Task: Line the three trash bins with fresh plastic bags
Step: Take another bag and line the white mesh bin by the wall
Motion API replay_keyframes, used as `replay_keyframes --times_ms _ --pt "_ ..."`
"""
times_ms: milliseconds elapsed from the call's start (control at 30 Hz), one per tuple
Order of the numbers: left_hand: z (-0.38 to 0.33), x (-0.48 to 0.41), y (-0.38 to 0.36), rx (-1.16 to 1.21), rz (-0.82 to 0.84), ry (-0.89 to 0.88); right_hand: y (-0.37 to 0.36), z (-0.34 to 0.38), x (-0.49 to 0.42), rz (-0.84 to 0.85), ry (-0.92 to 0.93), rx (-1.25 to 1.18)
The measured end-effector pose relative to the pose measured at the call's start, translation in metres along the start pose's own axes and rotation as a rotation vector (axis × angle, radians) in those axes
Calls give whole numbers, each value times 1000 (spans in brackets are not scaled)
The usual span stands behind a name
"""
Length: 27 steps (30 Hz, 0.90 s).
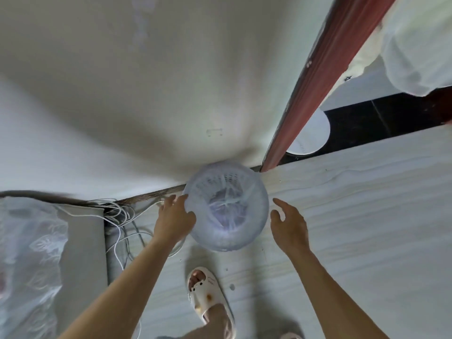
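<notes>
Fingers (172,200) of L hand (175,217) lay loosely apart against the bag (232,241) over the bin (220,182) rim; R hand (289,225) fingers were spread, just beside the bin, not touching.

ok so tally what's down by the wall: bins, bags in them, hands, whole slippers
bin: 1
bag lining it: 1
hands: 2, left hand and right hand
slipper fully in view: 1
total: 5
</notes>
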<state>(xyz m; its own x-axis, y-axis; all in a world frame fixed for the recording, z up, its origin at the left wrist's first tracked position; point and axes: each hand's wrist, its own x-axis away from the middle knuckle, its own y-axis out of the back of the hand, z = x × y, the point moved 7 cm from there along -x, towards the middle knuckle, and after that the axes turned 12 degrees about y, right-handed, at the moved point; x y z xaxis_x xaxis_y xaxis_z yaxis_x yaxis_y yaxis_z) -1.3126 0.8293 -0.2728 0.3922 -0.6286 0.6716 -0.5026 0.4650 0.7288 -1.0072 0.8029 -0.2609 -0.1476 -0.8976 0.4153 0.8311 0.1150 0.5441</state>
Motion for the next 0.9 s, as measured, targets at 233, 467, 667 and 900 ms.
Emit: replay_keyframes --times_ms 233,467,667,900 --pt "-40 221 84 -301 10 -96 171 104 149 137 156 245" --pt "-124 425 159 -251 11 -424 358 192 328 -65 233 306" --pt "-197 577 180 -205 -18 -921 470 203 490 -504 171 290" --pt "-289 741 116 -397 109 -1482 507 145 678 -1021 -145 127"
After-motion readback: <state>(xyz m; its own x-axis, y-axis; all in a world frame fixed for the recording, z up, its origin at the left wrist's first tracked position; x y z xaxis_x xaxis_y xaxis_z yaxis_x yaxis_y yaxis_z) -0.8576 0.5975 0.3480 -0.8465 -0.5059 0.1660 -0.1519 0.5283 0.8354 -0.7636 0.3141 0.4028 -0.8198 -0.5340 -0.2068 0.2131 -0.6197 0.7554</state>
